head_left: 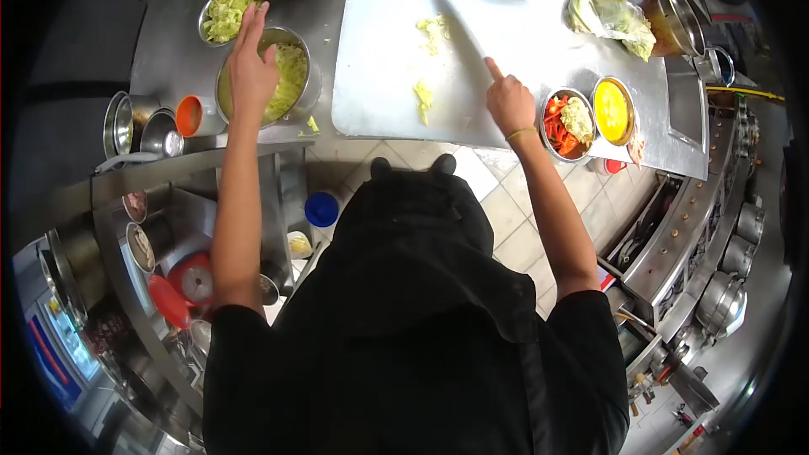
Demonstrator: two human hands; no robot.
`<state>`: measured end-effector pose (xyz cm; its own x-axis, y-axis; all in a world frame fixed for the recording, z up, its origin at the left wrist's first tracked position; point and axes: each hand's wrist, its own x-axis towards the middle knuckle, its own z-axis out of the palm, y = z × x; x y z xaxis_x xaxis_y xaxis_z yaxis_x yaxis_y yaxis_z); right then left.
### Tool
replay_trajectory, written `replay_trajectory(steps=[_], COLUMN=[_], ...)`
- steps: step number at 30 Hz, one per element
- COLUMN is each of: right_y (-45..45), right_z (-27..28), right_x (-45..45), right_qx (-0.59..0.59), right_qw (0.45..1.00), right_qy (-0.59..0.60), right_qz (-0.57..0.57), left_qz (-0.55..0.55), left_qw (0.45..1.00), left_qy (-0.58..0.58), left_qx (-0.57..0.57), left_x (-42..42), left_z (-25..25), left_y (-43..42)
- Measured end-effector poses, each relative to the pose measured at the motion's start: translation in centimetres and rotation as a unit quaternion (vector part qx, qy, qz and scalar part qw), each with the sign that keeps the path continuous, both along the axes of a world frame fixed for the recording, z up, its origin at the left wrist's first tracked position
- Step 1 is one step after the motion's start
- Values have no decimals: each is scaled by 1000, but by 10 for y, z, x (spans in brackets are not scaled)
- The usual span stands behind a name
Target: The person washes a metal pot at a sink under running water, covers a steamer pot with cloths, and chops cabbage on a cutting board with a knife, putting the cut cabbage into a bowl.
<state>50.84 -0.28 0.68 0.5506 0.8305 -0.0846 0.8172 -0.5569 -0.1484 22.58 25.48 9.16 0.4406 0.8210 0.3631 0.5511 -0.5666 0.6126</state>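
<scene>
Right hand (511,105) gripping knife (463,24), blade ahead over board (371,59), left hand (251,72) outstretched above pot (313,88)

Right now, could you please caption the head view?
Right hand holding long steel knife over white rectangular board; left hand above round steel pot.

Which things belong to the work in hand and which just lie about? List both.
Likely in use: knife in right hand; white cutting board; chopped leaves on it; pot under left hand.

Likely just lying about: orange cup; round blue container below.
</scene>
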Motion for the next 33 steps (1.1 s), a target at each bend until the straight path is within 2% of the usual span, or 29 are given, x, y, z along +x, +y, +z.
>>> replay_trajectory(steps=[2,3,5,7,8,9,10,11,12,13,14,15,16,17,19,21,24,25,26,27,28,29,30,31,32,33], right_y=[-14,-24,-49,-74,-87,-102,-117,-131,-148,-165,-177,-187,-191,-192,-179,-152,-97,-81,-64,-46,-32,-17,-5,13,28,42], right_z=[-4,-3,12,26,29,22,22,23,21,16,12,6,0,-8,-17,-23,-19,-14,-10,-5,5,14,25,54,58,86], right_x=[-21,-33,-51,-57,-57,-53,-50,-48,-45,-43,-42,-45,-54,-66,-85,-104,-126,-132,-139,-147,-154,-160,-168,-179,-192,-199], right_qx=[0,-3,11,33,55,154,126,95,93,114,135,154,185,217,218,227,217,217,188,159,166,163,160,202,173,122], right_qw=[999,997,992,989,984,965,939,887,886,826,755,716,693,669,634,621,671,670,727,779,796,839,878,903,908,901], right_qy=[0,17,51,96,137,194,320,436,435,519,595,634,648,660,687,703,677,682,636,585,562,511,448,378,373,403], right_qz=[50,75,116,109,100,86,-17,-122,-129,-188,-241,-247,-256,-265,-280,-261,-209,-194,-179,-161,-149,-92,-48,32,77,102], left_qz=[-85,-88,-195,-171,-173,-130,-87,-111,-144,-177,-236,-291,-306,-308,-211,-185,-186,-185,-163,-156,-132,-117,-95,-67,-71,26], left_qw=[993,993,967,975,975,986,993,988,986,983,959,924,906,905,951,961,973,979,984,983,984,982,963,976,923,992], left_qy=[-32,-27,-138,-144,-141,-103,-67,-50,-28,-9,-54,-96,-144,-140,-180,-149,-55,-34,-30,-66,-96,-130,-243,-203,-372,-86], left_qx=[75,71,94,5,2,-19,-40,-96,-76,-56,-145,-231,-255,-257,-136,-140,-125,-82,-64,-71,-66,-64,-75,30,-68,92], left_x=[13,21,38,52,58,66,74,82,86,92,97,99,103,104,110,117,130,135,134,132,119,111,97,70,50,-6], left_z=[12,4,-30,-64,-81,-99,-119,-132,-144,-147,-144,-140,-133,-136,-143,-138,-142,-145,-143,-145,-131,-119,-112,-79,-70,-101], left_y=[-20,-27,-43,-70,-79,-85,-89,-92,-99,-108,-117,-125,-134,-135,-136,-145,-159,-159,-160,-151,-136,-123,-103,-76,-53,-6])
